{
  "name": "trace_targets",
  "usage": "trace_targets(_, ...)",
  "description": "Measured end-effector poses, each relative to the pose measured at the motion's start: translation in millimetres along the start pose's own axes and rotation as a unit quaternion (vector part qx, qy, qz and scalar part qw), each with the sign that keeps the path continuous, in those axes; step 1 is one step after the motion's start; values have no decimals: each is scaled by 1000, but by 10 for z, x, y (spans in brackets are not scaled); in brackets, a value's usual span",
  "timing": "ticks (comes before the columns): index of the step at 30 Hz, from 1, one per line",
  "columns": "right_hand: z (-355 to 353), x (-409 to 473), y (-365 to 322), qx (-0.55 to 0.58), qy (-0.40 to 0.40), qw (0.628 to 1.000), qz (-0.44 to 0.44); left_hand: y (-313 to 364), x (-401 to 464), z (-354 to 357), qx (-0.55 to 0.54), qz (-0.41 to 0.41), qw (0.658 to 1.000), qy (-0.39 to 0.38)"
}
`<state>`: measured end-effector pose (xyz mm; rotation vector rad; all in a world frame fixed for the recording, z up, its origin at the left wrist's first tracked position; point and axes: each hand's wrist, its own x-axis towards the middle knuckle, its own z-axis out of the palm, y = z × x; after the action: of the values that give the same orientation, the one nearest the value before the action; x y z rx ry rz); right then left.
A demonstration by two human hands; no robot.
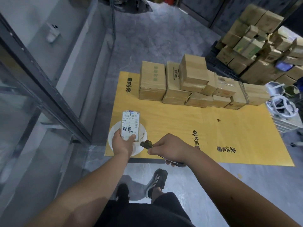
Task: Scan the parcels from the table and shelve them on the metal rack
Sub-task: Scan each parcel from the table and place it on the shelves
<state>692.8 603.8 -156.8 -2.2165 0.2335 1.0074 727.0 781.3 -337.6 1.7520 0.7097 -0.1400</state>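
Cardboard, taped and matte, makes up the parcel [130,124] we hold upright over the near left corner of the table [205,128], its white label facing us. Our left hand [122,142] grips its lower end, thumb curled across the front. Our right hand [172,149] wraps a dark scanner [147,144], nose aimed at the parcel's bottom edge, just beside it.

We judge the scan could miss: the barcodes sit near the top of the label, well above where the nose points. A one-handed hold low on a tall box could also let it tip.

More boxes [193,82], square-edged and brown, stack at the far side of the yellow tabletop. Beneath the parcel lies a white round plate [113,136].
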Motion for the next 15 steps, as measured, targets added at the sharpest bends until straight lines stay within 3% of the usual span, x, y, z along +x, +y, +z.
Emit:
trace_targets(7, 196, 243, -209, -70, -55, 989, -119, -21, -146, -488, -43, 2, 993, 108)
trace_targets(15, 732, 187, -725, -187, -205, 915, -295, -492, -1126, -1242, -119, -39, 938, 323)
